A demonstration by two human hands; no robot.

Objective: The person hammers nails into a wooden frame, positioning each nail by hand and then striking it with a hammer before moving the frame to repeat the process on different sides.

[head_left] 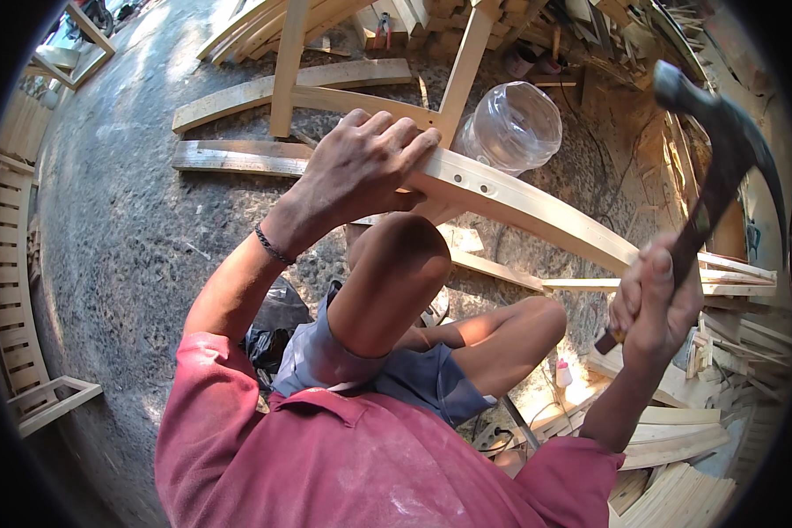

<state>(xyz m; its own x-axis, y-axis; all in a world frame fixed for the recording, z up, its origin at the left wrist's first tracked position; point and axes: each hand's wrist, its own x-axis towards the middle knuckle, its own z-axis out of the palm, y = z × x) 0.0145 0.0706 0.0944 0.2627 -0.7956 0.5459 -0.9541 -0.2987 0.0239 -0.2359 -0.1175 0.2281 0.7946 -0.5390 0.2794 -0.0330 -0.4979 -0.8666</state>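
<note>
I'm looking down on a rough grey concrete floor (123,220), sunlit at the upper left and dusty toward the right. Pale wooden planks (238,157) lie across it, and cut slats (678,493) are heaped at the lower right. A slatted wooden frame (13,290) runs along the left edge — a clear plastic jar (510,128) lies on its side near the top.

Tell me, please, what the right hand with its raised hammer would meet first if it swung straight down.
Probably the curved wooden slat, which the left hand holds and which lies below the right hand and hammer; depth is unclear.
</note>
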